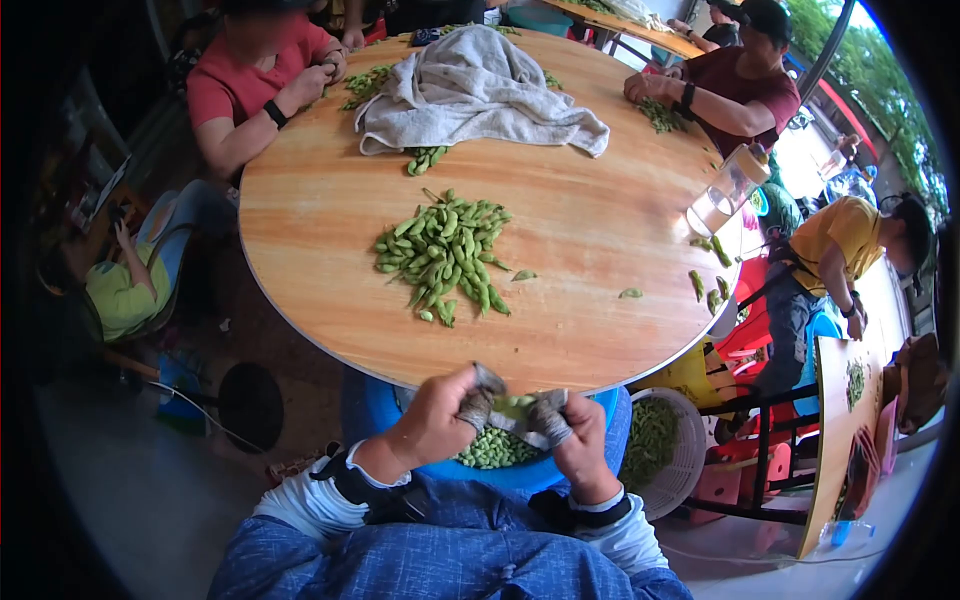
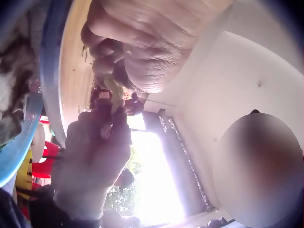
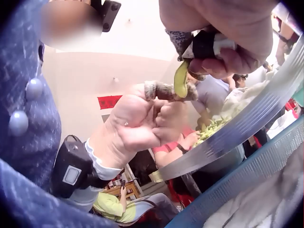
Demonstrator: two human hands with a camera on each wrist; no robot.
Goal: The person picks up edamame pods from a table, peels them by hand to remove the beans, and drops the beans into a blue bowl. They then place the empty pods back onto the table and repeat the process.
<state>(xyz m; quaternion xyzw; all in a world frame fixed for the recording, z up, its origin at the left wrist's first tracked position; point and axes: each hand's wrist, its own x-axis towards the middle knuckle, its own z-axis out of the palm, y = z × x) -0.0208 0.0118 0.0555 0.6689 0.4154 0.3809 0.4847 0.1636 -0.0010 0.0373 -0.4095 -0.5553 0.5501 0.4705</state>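
Over the near edge of the round table, my left hand (image 1: 435, 415) and right hand (image 1: 585, 445) pinch a green edamame pod (image 3: 181, 80) between them, one at each end. Grey cloth wraps (image 1: 548, 415) cover the thumb and finger ends. Below the hands, a blue basin (image 1: 540, 474) holds shelled green beans (image 1: 495, 448). In the right wrist view the pod hangs from the right fingertips and meets the wrapped left thumb. The left wrist view shows the pod backlit, with both hands close around it. A pile of pods (image 1: 445, 250) lies on the table ahead.
The wooden table (image 1: 320, 240) carries a grey cloth (image 1: 470, 90), a clear bottle (image 1: 728, 190) and scattered pods (image 1: 697, 286). A white basket of pods (image 1: 690, 460) stands at the lower right. Other people sit around the table, handling pods.
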